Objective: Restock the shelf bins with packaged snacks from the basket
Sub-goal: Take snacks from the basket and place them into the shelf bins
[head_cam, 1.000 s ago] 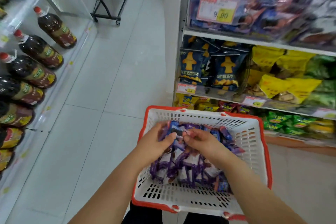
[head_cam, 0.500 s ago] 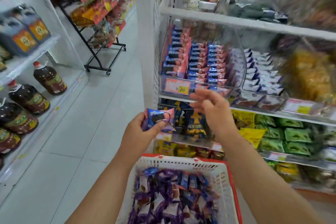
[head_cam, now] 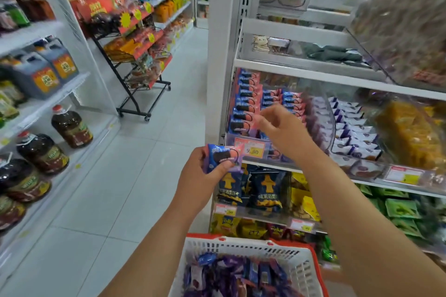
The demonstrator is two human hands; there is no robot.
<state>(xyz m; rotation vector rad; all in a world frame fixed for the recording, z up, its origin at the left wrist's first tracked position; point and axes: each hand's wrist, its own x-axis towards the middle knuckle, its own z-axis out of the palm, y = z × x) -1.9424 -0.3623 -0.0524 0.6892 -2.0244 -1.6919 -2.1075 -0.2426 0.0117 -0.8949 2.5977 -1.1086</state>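
My left hand (head_cam: pixel 200 176) grips a blue-and-pink snack packet (head_cam: pixel 220 155) in front of the shelf edge. Above it, my right hand (head_cam: pixel 282 128) pinches a pink packet (head_cam: pixel 255 120) at the front of the clear shelf bin (head_cam: pixel 248 149), which holds rows of the same blue-and-pink packets (head_cam: pixel 248 103). Below my arms sits the white basket with a red rim (head_cam: pixel 241 243), filled with purple and blue snack packets (head_cam: pixel 236 275).
A neighbouring bin holds white-and-purple packets (head_cam: pixel 352 128). Dark-blue snack bags (head_cam: pixel 263 190) sit on the shelf below. Oil bottles (head_cam: pixel 72 125) line the left shelving, and a black wheeled rack (head_cam: pixel 140 60) stands in the tiled aisle.
Both hands lifted from the basket toward the shelf. My right hand rose to the bin and now pinches a pink packet; my left hand keeps its packet slightly lower.
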